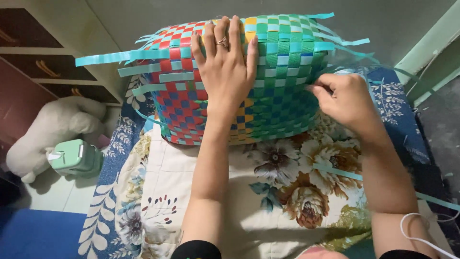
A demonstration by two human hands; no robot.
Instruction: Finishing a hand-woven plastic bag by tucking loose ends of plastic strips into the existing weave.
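Observation:
A woven basket [278, 91] of red, blue, yellow, green and teal plastic strips lies on its side on a floral cloth. Loose teal strip ends [110, 57] stick out from its left and right edges. My left hand [225, 62] lies flat on top of the basket with fingers spread, a ring on one finger. My right hand [342, 98] is at the basket's right side, its fingers pinched on a teal strip [330, 72] where it enters the weave.
A floral quilt [268, 192] with a blue leafy border covers the surface under the basket. A white plush toy [52, 124] and a small mint-green box [76, 157] sit on the floor at left, by wooden drawers [38, 67]. A white cable [421, 235] crosses my right forearm.

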